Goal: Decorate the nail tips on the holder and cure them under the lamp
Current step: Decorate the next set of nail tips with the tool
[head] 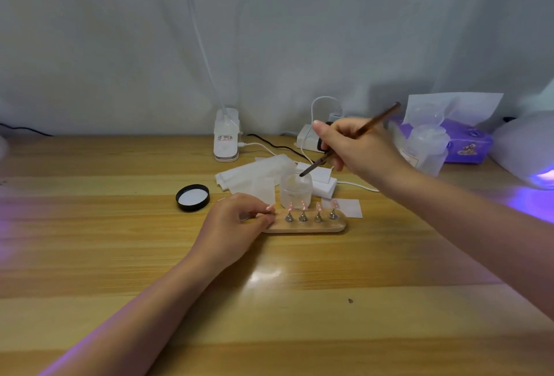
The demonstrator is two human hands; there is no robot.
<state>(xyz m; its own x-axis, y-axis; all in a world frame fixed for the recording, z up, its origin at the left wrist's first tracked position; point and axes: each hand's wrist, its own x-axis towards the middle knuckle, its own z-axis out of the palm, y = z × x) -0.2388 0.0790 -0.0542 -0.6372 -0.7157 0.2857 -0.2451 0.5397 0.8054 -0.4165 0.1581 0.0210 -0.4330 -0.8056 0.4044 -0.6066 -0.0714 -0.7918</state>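
A wooden holder (pixel 325 227) lies on the table with several pink nail tips (pixel 304 205) standing on small metal stands. My left hand (pixel 236 221) pinches the holder's left end. Just behind the holder stands an open frosted jar (pixel 295 192). My right hand (pixel 356 147) holds a brown brush (pixel 376 120) like a pen, its tip dipped at the jar's mouth. The white curing lamp (pixel 527 150) sits at the far right and glows violet from its opening.
The jar's black lid (pixel 192 197) lies upside down to the left. White wipes (pixel 254 176) and a white box (pixel 322 185) lie behind the jar. A clamp lamp base (pixel 226 135), cables, a clear pump bottle (pixel 425 147) and a purple tissue pack (pixel 467 143) line the back.
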